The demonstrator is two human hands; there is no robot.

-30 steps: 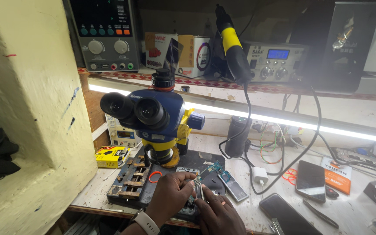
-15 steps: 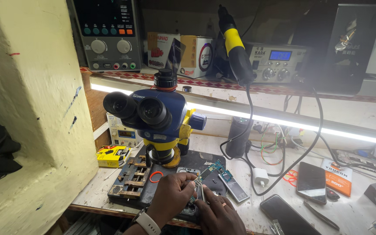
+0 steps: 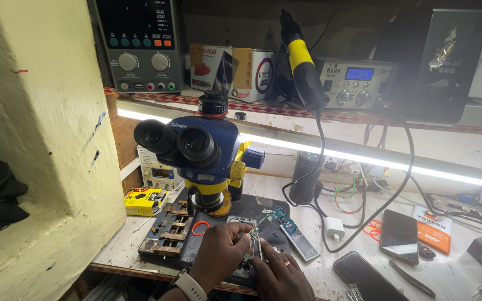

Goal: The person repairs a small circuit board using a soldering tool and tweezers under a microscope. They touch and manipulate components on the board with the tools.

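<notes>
**Both hands on a small board below the microscope**

Just in front of the blue-and-yellow stereo microscope (image 3: 207, 156), the left hand (image 3: 221, 251) and right hand (image 3: 277, 273) meet over a slim green circuit board (image 3: 255, 242). The board lies between the two sets of fingertips, its long axis running away from the person toward the microscope base. Left fingers curl closed, pinching the board's left edge; right fingers seem pressed to its near end, though their grip is unclear. An orange rubber ring (image 3: 199, 227) lies left of the hands, below the microscope.

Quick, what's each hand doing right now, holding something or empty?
Left hand: fingers curled on the small circuit board.
Right hand: pinching thin metal tweezers at the board.
</notes>
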